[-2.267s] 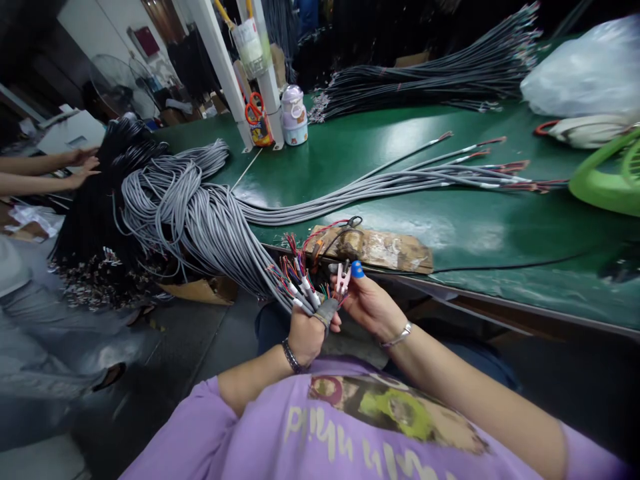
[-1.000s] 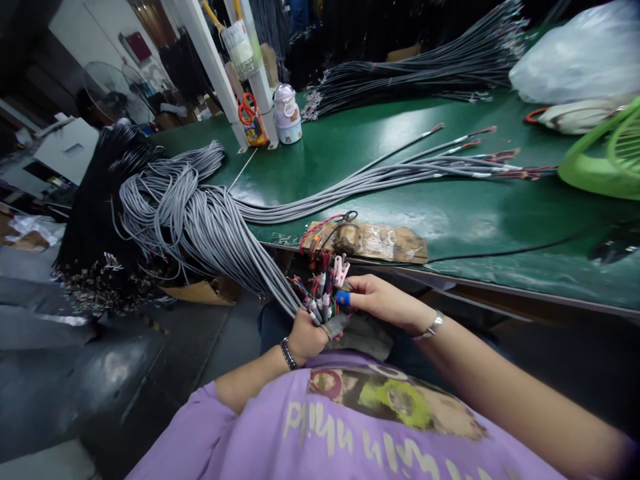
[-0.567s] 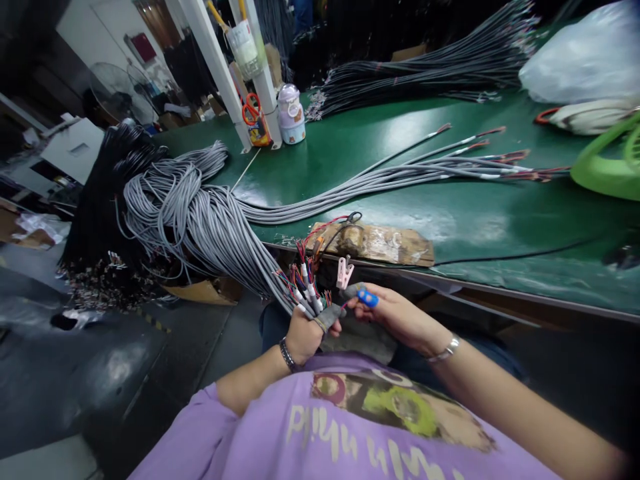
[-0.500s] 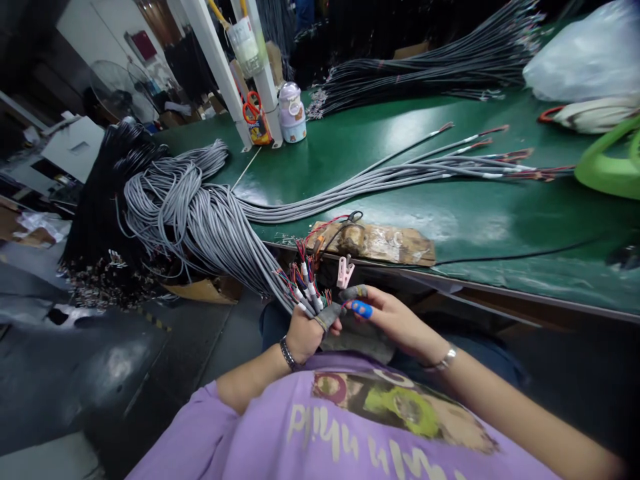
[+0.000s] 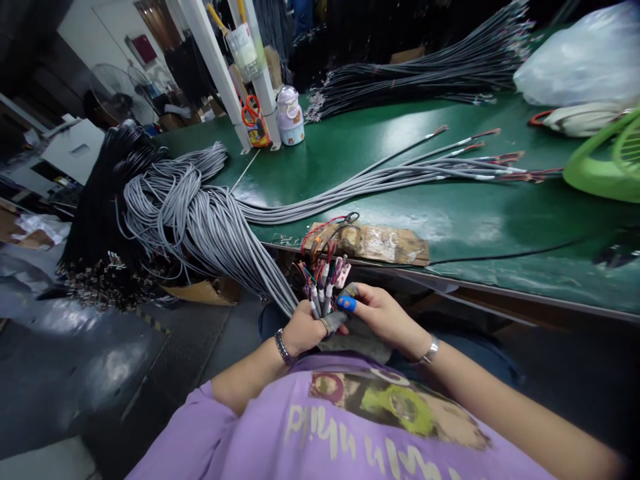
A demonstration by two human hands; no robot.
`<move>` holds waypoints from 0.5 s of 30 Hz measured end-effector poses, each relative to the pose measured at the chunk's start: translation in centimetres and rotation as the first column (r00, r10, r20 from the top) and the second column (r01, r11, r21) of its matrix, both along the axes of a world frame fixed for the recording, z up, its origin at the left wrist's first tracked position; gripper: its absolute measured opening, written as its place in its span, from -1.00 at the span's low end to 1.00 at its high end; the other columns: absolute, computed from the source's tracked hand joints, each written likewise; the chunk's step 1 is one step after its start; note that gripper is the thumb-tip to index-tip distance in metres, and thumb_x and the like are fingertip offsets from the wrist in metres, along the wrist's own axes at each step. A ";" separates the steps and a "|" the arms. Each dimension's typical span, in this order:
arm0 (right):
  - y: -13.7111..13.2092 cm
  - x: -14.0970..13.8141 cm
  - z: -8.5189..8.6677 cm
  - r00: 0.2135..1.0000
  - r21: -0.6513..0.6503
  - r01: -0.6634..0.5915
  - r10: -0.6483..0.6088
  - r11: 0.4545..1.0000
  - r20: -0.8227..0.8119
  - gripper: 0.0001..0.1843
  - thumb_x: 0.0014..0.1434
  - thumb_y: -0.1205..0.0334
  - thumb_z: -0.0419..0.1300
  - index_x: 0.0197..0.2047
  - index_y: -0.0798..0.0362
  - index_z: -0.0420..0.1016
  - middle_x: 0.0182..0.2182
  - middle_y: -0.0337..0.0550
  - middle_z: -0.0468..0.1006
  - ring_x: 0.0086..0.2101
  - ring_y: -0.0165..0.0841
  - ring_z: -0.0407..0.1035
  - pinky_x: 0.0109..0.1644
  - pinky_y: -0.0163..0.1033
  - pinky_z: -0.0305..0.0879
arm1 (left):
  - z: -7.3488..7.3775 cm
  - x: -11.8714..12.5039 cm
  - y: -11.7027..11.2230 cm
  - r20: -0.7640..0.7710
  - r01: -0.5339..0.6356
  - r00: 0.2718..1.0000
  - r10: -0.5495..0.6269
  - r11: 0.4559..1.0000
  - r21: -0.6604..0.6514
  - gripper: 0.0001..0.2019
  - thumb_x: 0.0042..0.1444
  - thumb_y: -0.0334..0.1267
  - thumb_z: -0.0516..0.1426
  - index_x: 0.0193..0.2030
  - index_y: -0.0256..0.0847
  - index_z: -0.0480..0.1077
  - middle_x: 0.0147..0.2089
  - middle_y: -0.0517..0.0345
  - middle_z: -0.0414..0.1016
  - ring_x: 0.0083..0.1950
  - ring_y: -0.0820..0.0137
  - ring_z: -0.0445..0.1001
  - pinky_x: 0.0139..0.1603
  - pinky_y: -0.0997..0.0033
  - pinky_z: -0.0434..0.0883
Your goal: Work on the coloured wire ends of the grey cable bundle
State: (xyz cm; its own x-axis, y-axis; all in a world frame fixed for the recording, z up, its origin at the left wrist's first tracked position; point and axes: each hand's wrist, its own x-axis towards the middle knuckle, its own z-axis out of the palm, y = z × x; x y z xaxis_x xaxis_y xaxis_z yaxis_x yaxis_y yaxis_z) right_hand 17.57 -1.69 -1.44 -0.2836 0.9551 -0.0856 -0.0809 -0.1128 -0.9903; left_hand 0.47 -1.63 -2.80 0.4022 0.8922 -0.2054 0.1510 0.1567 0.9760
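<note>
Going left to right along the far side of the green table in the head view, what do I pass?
Orange scissors → pale lidded jar → black cable bundle → white plastic bag.

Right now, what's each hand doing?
Left hand: closed around the grey cable bundle near its stripped ends.
Right hand: fingertips at the wire ends; grip cannot be told.

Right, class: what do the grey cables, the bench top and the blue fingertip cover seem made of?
Grey cables: flexible plastic sheathing, probably, smooth and matte; they bend in loops. Bench top: glossy green sheet, perhaps vinyl or rubber; it mirrors the lights. Blue fingertip cover on the right hand: likely rubber or tape, hugging the finger; too small to be sure.
</note>
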 end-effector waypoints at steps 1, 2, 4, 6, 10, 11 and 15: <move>0.1 -0.1 0.0 1.000 -0.013 0.008 -0.008 1.000 0.003 -0.57 -0.01 -0.18 0.30 -0.49 0.03 0.36 -0.61 -0.25 0.43 -0.56 -0.40 0.26 -0.41 -0.25 0.21 | -0.1 0.0 0.0 0.002 -0.004 1.000 0.004 1.000 -0.003 -0.62 -0.05 0.04 0.30 -0.49 -0.33 0.52 -0.52 0.05 0.53 -0.50 0.44 0.43 -0.45 0.48 0.35; 0.3 -0.1 -0.1 0.999 -0.027 0.031 -0.031 0.999 0.011 -0.57 -0.04 -0.16 0.32 -0.49 0.05 0.37 -0.62 -0.27 0.41 -0.56 -0.42 0.23 -0.42 -0.27 0.18 | -0.1 0.1 -0.1 0.010 -0.018 1.000 0.018 1.000 -0.013 -0.61 -0.04 0.04 0.29 -0.50 -0.33 0.52 -0.52 0.04 0.53 -0.50 0.43 0.44 -0.45 0.48 0.36; 0.6 0.0 -0.5 0.994 -0.076 0.114 -0.113 0.991 0.006 -0.56 -0.06 -0.15 0.33 -0.50 0.06 0.36 -0.63 -0.31 0.33 -0.57 -0.46 0.16 -0.45 -0.29 0.11 | -0.3 0.2 -0.4 0.031 -0.080 0.996 0.081 0.996 -0.027 -0.59 -0.02 0.06 0.27 -0.50 -0.33 0.52 -0.52 0.02 0.53 -0.50 0.41 0.46 -0.43 0.45 0.40; 0.7 0.2 -1.2 0.978 -0.164 0.189 -0.201 0.968 -0.056 -0.54 -0.08 -0.16 0.34 -0.50 0.06 0.34 -0.64 -0.34 0.28 -0.58 -0.49 0.11 -0.47 -0.30 0.08 | -0.5 0.1 -0.6 0.051 -0.146 0.988 0.148 0.989 -0.035 -0.59 -0.01 0.07 0.26 -0.47 -0.33 0.53 -0.52 0.02 0.54 -0.50 0.40 0.47 -0.42 0.44 0.42; 0.1 0.2 -1.8 0.964 -0.271 0.133 -0.188 0.953 -0.187 -0.54 -0.13 -0.14 0.38 -0.44 0.07 0.39 -0.54 -0.30 0.36 -0.55 -0.49 0.16 -0.41 -0.29 0.16 | -1.0 -0.1 -0.9 0.105 -0.220 0.969 0.223 0.975 -0.039 -0.60 0.00 0.07 0.26 -0.40 -0.32 0.54 -0.53 0.04 0.53 -0.51 0.40 0.48 -0.43 0.44 0.43; 0.0 0.1 -1.6 0.973 -0.253 0.096 -0.144 0.963 -0.180 -0.56 -0.11 -0.12 0.38 -0.42 0.08 0.41 -0.53 -0.28 0.39 -0.53 -0.48 0.19 -0.40 -0.29 0.17 | -1.1 -0.2 -0.9 0.114 -0.221 0.968 0.223 0.975 -0.036 -0.60 0.00 0.07 0.26 -0.42 -0.32 0.53 -0.53 0.04 0.54 -0.51 0.40 0.48 -0.43 0.43 0.43; -0.4 -0.6 -0.3 0.989 -0.122 -0.063 0.046 0.991 -0.144 -0.61 0.05 -0.12 0.29 -0.36 0.06 0.39 -0.59 -0.25 0.47 -0.51 -0.40 0.30 -0.35 -0.26 0.16 | -1.0 -0.1 -0.9 0.114 -0.204 0.972 0.205 0.979 -0.019 -0.57 0.02 0.10 0.24 -0.50 -0.32 0.49 -0.54 0.03 0.53 -0.53 0.41 0.47 -0.45 0.45 0.42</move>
State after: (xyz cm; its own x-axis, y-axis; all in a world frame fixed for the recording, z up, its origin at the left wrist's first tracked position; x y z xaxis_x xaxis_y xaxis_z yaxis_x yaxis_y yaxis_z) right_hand 16.93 -2.05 -1.74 -0.3527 0.9220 -0.1596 -0.2086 -0.2438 -0.9471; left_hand 0.41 -2.50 -3.78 0.2324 0.9567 -0.1753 0.0023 0.1797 0.9837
